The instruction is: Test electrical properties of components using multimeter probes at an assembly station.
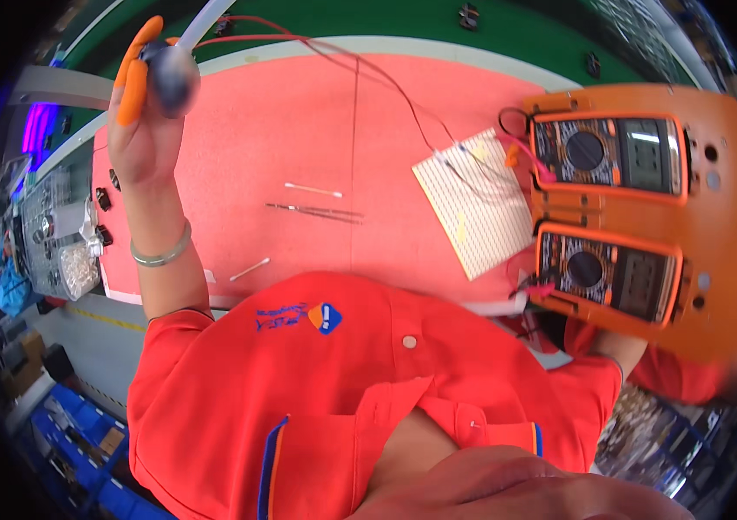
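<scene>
My left hand is raised at the upper left, orange finger cots on several fingers. Its fingers are closed around a dark rounded object, too blurred to name. My right forearm passes behind an orange panel at the right, which hides most or all of that hand. A small orange tip shows by the panel's left edge; I cannot tell whether it is a finger. Two multimeters are set on the panel, one above the other. Beside them lies a cream board with rows of dots, crossed by thin leads.
On the pink mat lie tweezers and two cotton swabs. Red leads run across the far edge. Small black parts sit on the green strip beyond. A person's red sleeve shows at the lower right.
</scene>
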### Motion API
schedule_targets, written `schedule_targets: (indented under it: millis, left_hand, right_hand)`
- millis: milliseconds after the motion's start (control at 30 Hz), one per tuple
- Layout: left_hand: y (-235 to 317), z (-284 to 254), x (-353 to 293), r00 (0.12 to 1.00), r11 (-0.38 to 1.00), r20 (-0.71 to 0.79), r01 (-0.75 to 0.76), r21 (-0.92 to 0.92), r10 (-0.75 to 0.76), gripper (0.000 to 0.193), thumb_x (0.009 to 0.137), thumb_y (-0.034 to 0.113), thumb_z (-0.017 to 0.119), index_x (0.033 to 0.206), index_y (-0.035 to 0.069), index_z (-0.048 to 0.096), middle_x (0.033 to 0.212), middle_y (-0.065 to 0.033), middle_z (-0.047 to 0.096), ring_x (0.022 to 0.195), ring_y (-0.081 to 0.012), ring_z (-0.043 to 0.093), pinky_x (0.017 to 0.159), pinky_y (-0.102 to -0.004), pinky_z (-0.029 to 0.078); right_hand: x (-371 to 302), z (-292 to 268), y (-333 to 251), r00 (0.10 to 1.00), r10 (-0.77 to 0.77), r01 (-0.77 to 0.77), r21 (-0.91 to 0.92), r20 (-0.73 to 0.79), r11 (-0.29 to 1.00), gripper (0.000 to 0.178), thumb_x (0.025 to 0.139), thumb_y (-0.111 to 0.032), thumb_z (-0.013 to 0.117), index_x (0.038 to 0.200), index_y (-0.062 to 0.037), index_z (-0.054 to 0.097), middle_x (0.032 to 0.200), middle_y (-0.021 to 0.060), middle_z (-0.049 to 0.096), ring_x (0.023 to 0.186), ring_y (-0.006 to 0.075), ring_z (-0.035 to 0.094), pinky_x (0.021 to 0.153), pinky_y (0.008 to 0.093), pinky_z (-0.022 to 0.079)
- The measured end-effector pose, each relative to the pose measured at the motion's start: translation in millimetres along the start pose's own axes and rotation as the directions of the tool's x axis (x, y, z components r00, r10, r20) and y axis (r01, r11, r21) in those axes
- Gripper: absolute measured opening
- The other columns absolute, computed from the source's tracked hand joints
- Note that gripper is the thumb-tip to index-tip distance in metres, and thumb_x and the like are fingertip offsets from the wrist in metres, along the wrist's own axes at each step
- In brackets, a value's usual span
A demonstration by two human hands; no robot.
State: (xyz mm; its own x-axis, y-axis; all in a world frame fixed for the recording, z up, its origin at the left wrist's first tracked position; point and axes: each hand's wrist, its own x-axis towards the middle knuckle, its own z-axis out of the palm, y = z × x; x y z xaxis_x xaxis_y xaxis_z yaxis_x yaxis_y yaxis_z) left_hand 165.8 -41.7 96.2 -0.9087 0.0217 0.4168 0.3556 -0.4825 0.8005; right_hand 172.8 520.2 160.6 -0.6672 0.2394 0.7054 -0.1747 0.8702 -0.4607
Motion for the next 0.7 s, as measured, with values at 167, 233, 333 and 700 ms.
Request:
schedule_targets:
  millis: [167,233,333,700]
  left_hand:
    - [-9.7,15.8,-0.3,0.998,0.998,-0.011,0.059,0.017,-0.059,0.04,0.084,0.016,0.043,0.118,-0.004,0.035,0.1,-0.0118,0.049,0.083,-0.0152,0.049,0.072,-0.0269,0.04]
    - [-17.1,33.2,-2.3,0.996,0.994,-0.012,0.094,0.054,-0.093,0.037,0.084,0.014,0.045,0.116,-0.003,0.038,0.097,-0.0114,0.051,0.08,-0.0146,0.051,0.069,-0.0255,0.041]
    - [-23.4,43.8,-2.4,0.985,0.967,-0.035,0.171,0.19,-0.168,0.041,0.085,0.015,0.042,0.12,-0.006,0.032,0.103,-0.013,0.048,0.083,-0.0147,0.048,0.073,-0.0263,0.039]
    - [-11.1,48.7,-14.7,0.975,0.964,-0.007,0.221,0.15,-0.223,0.036,0.084,0.012,0.044,0.115,-0.005,0.038,0.1,-0.0137,0.05,0.081,-0.0156,0.05,0.07,-0.0265,0.041]
  right_hand:
    - [-20.9,-87.9,-1.3,0.969,0.143,-0.155,-0.047,-0.201,0.987,0.041,0.084,-0.027,0.039,0.111,0.0037,0.044,0.109,0.0233,0.047,0.104,0.0358,0.043,0.093,0.0401,0.032]
    - [-27.4,-106.6,2.9,0.939,0.203,-0.216,-0.018,-0.279,0.976,0.041,0.084,-0.026,0.039,0.112,0.0038,0.044,0.109,0.0235,0.047,0.105,0.036,0.043,0.093,0.0402,0.032]
    - [-50.5,-112.6,17.5,0.879,0.314,-0.311,0.069,-0.358,0.948,0.041,0.084,-0.026,0.039,0.112,0.004,0.043,0.11,0.0239,0.047,0.105,0.0364,0.043,0.094,0.0403,0.032]
    - [-98.8,-64.8,-6.2,0.786,0.573,-0.283,0.687,-0.234,0.669,0.036,0.086,-0.028,0.039,0.113,-0.0039,0.039,0.106,0.0113,0.047,0.096,0.0264,0.046,0.084,0.0343,0.036]
